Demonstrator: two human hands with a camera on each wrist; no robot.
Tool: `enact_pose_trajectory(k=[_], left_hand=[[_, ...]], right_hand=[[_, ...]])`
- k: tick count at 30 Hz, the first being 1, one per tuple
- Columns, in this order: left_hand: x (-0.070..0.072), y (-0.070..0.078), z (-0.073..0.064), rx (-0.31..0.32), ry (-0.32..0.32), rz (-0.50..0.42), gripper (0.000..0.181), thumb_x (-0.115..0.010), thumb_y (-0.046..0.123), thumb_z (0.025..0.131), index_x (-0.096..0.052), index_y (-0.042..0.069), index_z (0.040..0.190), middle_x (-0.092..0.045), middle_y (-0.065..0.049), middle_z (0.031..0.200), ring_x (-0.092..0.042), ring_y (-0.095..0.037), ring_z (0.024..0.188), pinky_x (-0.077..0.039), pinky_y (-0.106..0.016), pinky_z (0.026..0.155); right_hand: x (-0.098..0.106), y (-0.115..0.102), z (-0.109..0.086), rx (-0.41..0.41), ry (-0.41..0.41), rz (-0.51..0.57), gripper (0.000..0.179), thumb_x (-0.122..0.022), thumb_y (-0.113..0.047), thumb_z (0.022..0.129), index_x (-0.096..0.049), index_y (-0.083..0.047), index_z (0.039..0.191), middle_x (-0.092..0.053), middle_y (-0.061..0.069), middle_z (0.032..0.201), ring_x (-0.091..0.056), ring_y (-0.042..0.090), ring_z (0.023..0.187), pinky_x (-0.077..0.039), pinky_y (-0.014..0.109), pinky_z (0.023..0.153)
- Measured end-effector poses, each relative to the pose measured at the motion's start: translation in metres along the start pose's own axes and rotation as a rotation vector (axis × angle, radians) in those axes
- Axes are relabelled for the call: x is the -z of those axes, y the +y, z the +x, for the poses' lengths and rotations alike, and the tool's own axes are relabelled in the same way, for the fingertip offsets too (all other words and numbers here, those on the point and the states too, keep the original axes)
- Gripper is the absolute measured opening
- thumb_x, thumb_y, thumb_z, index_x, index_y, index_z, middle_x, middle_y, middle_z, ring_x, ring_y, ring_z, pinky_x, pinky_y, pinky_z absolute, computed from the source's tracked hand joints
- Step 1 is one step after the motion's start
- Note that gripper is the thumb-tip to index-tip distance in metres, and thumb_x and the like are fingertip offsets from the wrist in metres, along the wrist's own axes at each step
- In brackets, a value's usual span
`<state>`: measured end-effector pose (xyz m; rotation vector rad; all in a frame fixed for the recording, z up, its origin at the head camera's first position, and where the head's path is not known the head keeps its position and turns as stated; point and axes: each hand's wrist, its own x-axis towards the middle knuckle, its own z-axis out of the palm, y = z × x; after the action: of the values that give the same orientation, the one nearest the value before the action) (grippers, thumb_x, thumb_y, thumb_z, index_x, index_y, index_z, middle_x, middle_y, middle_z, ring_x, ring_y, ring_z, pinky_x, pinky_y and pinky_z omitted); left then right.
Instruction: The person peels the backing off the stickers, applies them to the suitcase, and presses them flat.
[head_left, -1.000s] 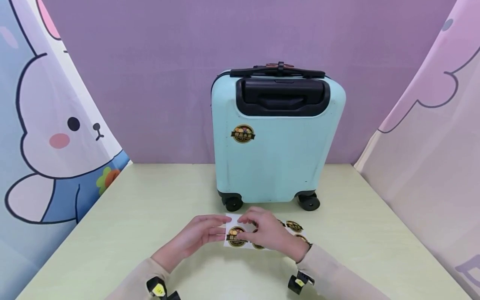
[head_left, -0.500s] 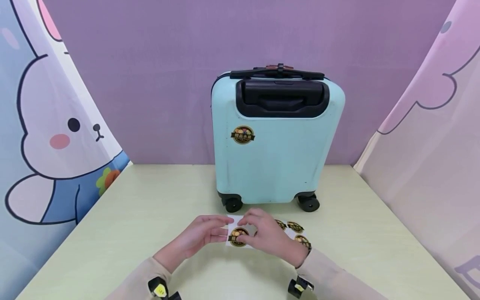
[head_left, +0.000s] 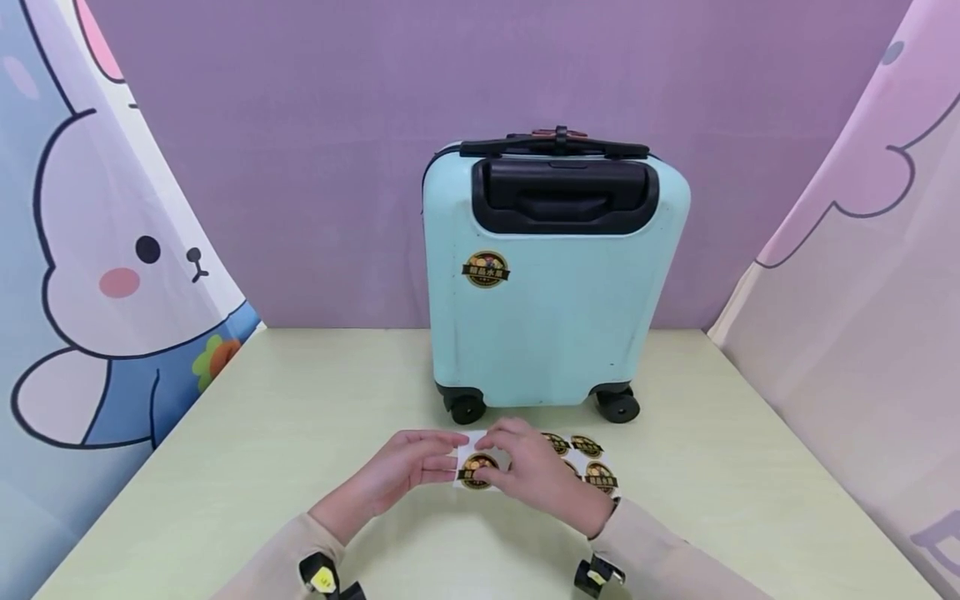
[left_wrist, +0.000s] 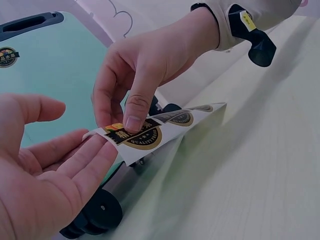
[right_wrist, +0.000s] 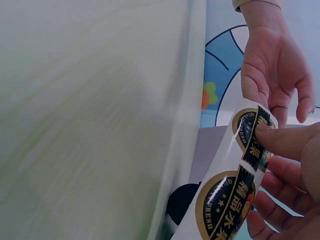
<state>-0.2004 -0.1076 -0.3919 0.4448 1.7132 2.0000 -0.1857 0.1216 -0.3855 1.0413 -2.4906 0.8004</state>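
A white sheet of round black-and-gold stickers (head_left: pixel 600 477) is held up in front of the suitcase. My right hand (head_left: pixel 536 475) pinches it near its left end, thumb on top of a sticker (left_wrist: pixel 145 140) and fingers behind; the thumb covers part of that sticker. My left hand (head_left: pixel 416 467) touches the sheet's left end with its fairly straight fingers, which lie against the sheet's edge in the left wrist view, while the thumb stays apart. A matching sticker (head_left: pixel 486 269) is on the upper left of the light-blue suitcase (head_left: pixel 555 317).
The suitcase stands upright on black wheels (head_left: pixel 618 407), its black handle recess (head_left: pixel 566 196) facing me. It rests on a pale table (head_left: pixel 337 383). Behind hangs a purple backdrop (head_left: pixel 315 167), with cartoon-printed curtains (head_left: pixel 105 225) at both sides.
The sticker sheet has shifted slightly to the right, and more stickers at its right end show beyond my right hand. Both hands keep nearly the same places.
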Motion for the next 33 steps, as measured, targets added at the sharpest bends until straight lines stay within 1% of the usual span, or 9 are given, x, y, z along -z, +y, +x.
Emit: enact_pose_trajectory(k=[7,11,17,20,23,27,30,33], left_hand=[[-0.0005,-0.0024,0.0012,-0.017,-0.003,0.009,0.041,-0.052,0.011,0.099,-0.054,-0.017,0.128,-0.064,-0.019,0.126,-0.069,-0.014,0.095,-0.055,-0.033,0.091],[-0.0017,-0.0035,0.001,-0.022,-0.008,0.011,0.042,-0.052,0.011,0.098,-0.054,-0.018,0.128,-0.065,-0.02,0.124,-0.07,-0.014,0.093,-0.055,-0.032,0.09],[-0.0024,-0.0045,0.0002,-0.019,-0.013,0.014,0.042,-0.052,0.011,0.098,-0.054,-0.019,0.128,-0.063,-0.025,0.126,-0.07,-0.014,0.093,-0.055,-0.032,0.09],[-0.0036,-0.004,0.0002,-0.02,-0.014,0.013,0.042,-0.052,0.011,0.098,-0.054,-0.019,0.127,-0.062,-0.026,0.126,-0.07,-0.014,0.093,-0.055,-0.033,0.09],[-0.0053,-0.0034,0.0003,-0.019,-0.004,0.019,0.042,-0.052,0.012,0.098,-0.054,-0.019,0.127,-0.063,-0.024,0.126,-0.07,-0.014,0.093,-0.055,-0.033,0.09],[-0.0064,-0.0031,-0.0001,-0.025,0.023,0.035,0.042,-0.052,0.012,0.099,-0.054,-0.018,0.127,-0.061,-0.027,0.128,-0.069,-0.015,0.096,-0.055,-0.034,0.092],[-0.0056,-0.0038,-0.0003,-0.031,0.046,0.04,0.041,-0.051,0.012,0.099,-0.055,-0.018,0.126,-0.06,-0.029,0.127,-0.069,-0.017,0.099,-0.054,-0.035,0.092],[-0.0043,-0.0047,-0.0001,-0.041,0.052,0.024,0.04,-0.051,0.011,0.098,-0.055,-0.018,0.126,-0.06,-0.029,0.126,-0.07,-0.018,0.099,-0.055,-0.035,0.092]], right_hand=[[-0.0008,0.0007,0.0003,0.026,0.023,-0.012,0.024,-0.084,-0.015,0.079,-0.073,-0.006,0.097,-0.064,0.0,0.095,-0.058,0.015,0.089,-0.052,0.027,0.078],[-0.0004,-0.0004,0.0005,0.01,0.013,-0.002,0.021,-0.084,-0.014,0.079,-0.073,-0.006,0.094,-0.064,-0.001,0.092,-0.058,0.014,0.087,-0.052,0.026,0.077],[-0.0006,-0.0009,0.001,-0.012,-0.007,0.038,0.016,-0.083,-0.012,0.08,-0.071,-0.008,0.09,-0.062,-0.003,0.087,-0.059,0.021,0.084,-0.05,0.026,0.073],[-0.0008,-0.0007,0.001,-0.017,-0.011,0.047,0.015,-0.082,-0.011,0.08,-0.071,-0.008,0.09,-0.062,-0.002,0.087,-0.059,0.022,0.082,-0.05,0.026,0.071],[-0.0005,0.0,0.0007,-0.029,-0.02,0.054,0.017,-0.082,-0.011,0.08,-0.07,-0.007,0.091,-0.062,-0.002,0.089,-0.059,0.02,0.083,-0.05,0.024,0.071],[0.0,0.002,-0.0001,-0.031,-0.028,0.1,0.018,-0.082,-0.012,0.082,-0.072,-0.005,0.096,-0.063,0.0,0.093,-0.059,0.019,0.081,-0.052,0.024,0.068],[-0.0004,0.0036,-0.0007,-0.018,-0.017,0.134,0.017,-0.079,-0.012,0.086,-0.073,-0.002,0.098,-0.064,0.001,0.093,-0.058,0.019,0.078,-0.053,0.026,0.064],[-0.0014,0.0048,-0.0011,-0.005,0.008,0.123,0.016,-0.077,-0.012,0.088,-0.074,0.0,0.099,-0.064,0.002,0.092,-0.058,0.017,0.076,-0.053,0.026,0.064]])
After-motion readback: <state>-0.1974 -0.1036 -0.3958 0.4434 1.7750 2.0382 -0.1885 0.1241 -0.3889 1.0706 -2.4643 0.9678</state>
